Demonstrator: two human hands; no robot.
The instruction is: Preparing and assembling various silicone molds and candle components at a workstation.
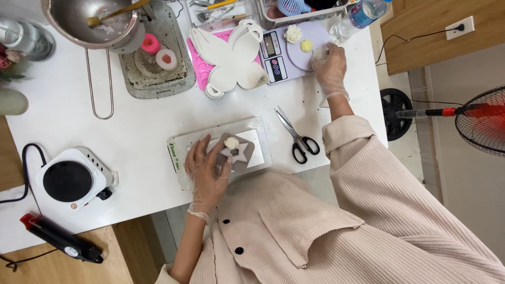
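Note:
My left hand (208, 171), in a thin clear glove, rests on a grey star-shaped mould (241, 153) that sits on a cutting mat (263, 138) near the table's front edge. A small cream wax flower (231, 142) lies on the white star in the mould. My right hand (330, 66), also gloved, reaches to the far side and pinches a small white flower piece (320, 52) at the edge of a round lilac plate (315, 34) on a kitchen scale (276, 55). Two more cream flowers (293, 33) lie on that plate.
Black-handled scissors (297, 138) lie right of the mat. White cut-out shapes (231, 58) cover a pink silicone mould. A metal pan (94, 21) with a spoon, a grey tray (155, 63) with pink candles, a small hotplate (71, 180), a heat gun (58, 237) and a water bottle (360, 16) surround the work area.

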